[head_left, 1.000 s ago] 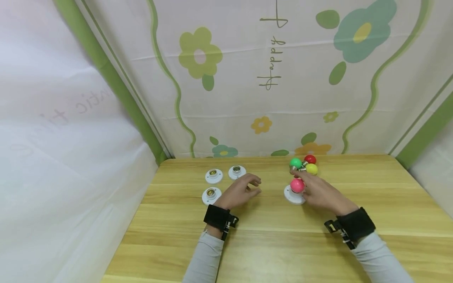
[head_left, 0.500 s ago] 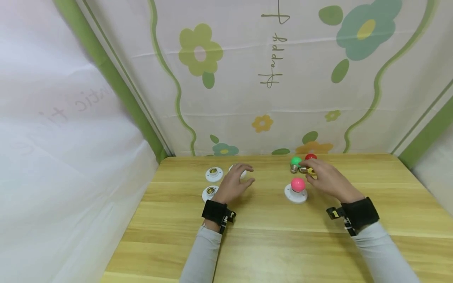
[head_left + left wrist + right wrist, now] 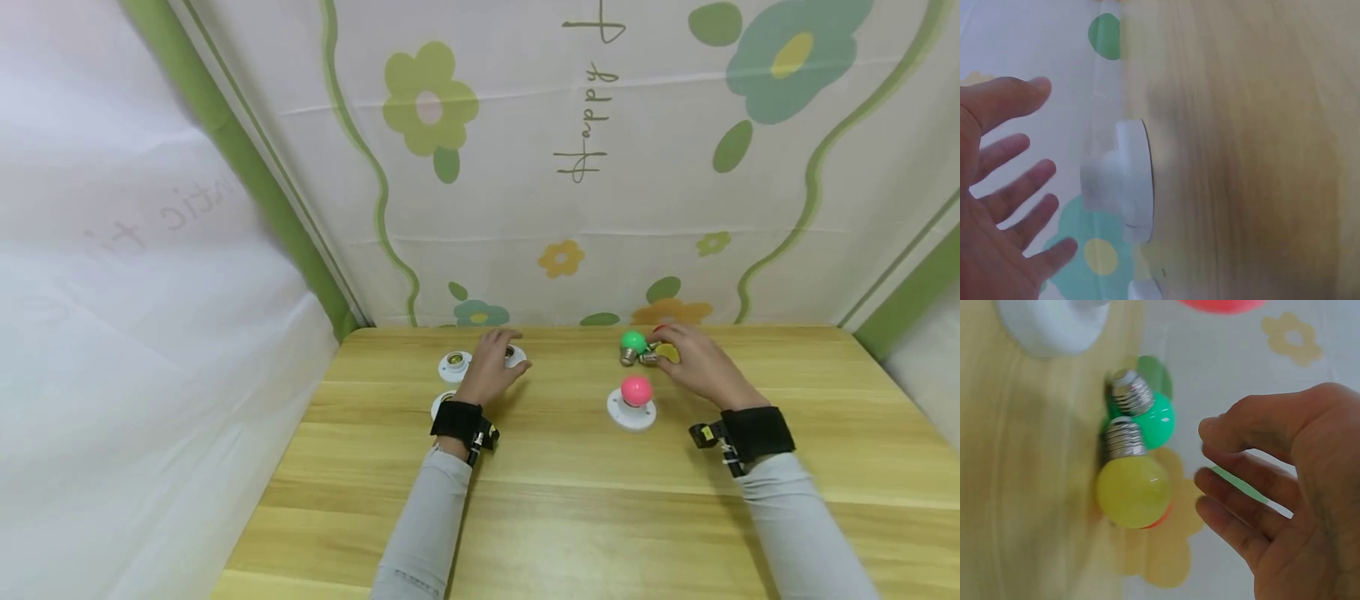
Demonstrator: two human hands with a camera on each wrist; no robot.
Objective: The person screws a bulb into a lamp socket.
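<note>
My left hand (image 3: 489, 368) hovers beside a white lamp socket (image 3: 516, 357), thumb and fingers spread apart and holding nothing. In the left wrist view that socket (image 3: 1135, 181) stands on the table, a gap away from the fingertips. My right hand (image 3: 703, 367) is over the yellow light bulb (image 3: 667, 353), fingers loosely bent. The right wrist view shows the fingertips apart from the yellow bulb (image 3: 1132, 495). A green bulb (image 3: 633, 342) lies against it, and a red bulb (image 3: 1160, 519) is mostly hidden behind. Nearer me, a pink bulb (image 3: 636, 390) stands upright in a white socket (image 3: 631, 418).
Two more white sockets sit at the left: one far socket (image 3: 453, 367) and one nearer socket (image 3: 439, 407), partly covered by my left wrist. A printed curtain (image 3: 480, 208) hangs along the wooden table's (image 3: 585, 517) back edge.
My right hand has left the pink bulb and moved back and right to the yellow bulb. My left hand has moved back and slightly left, up to the far socket.
</note>
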